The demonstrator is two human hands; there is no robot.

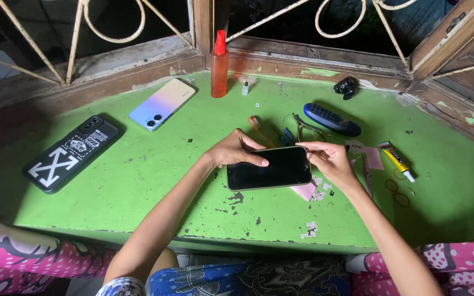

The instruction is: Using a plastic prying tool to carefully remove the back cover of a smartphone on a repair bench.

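Dark-screened phone (pixel 269 168) lay mid-table (pixel 138 181), near edge. Left hand (pixel 237 149) pinched its left end, thumb flat on the glass; right hand (pixel 329 159) gripped the right end, fingertips at the rim. Looked like screen-fitting step; pressing evenly along edges comes next. Glue tube (pixel 395 160) lay right.

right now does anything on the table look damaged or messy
The green table has paint chipped off in dark patches near the dark-screened phone held by both hands, left and right. Torn paper scraps lie nearby.
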